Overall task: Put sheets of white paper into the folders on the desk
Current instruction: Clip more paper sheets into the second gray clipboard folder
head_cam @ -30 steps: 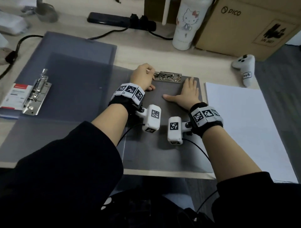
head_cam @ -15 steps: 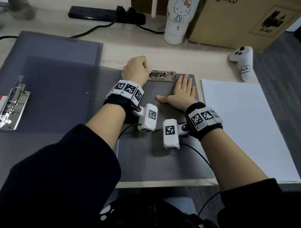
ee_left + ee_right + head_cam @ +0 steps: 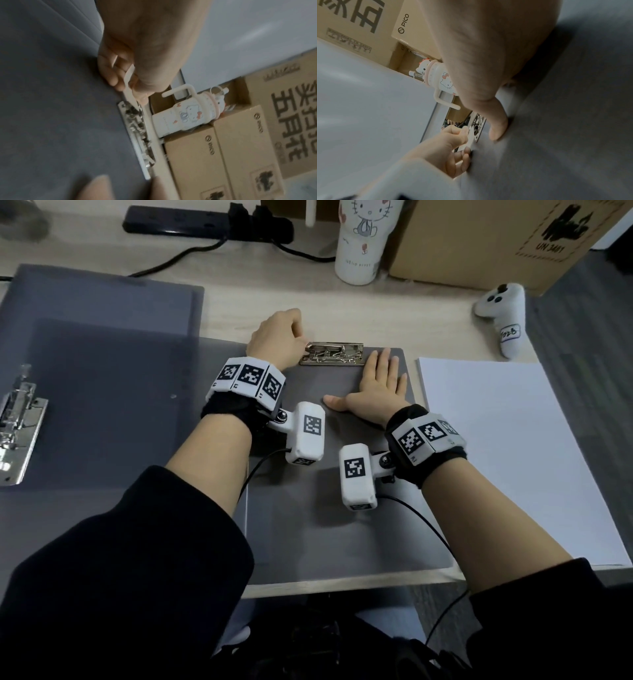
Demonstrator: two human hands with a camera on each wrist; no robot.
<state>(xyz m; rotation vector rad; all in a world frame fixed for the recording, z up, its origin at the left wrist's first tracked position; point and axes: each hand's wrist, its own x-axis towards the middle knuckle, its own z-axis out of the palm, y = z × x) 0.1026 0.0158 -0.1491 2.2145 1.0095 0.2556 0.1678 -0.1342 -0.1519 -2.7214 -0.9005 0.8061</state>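
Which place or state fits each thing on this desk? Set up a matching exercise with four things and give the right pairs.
Things:
1. left hand
2. right hand
3. stack of white paper
4. Hello Kitty bottle

Places or states:
A. lies on the desk right of the grey folder
B. stands upright beside the cardboard box
C. pinches the lever of the folder's metal clip
D. lies flat, fingers straight, on the folder

Pairs: 1-C, 2-D, 3-A, 4-B

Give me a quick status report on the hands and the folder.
Left hand pinches clip lever. Right hand flat on folder. Paper beside it, not in. Nothing in the way.
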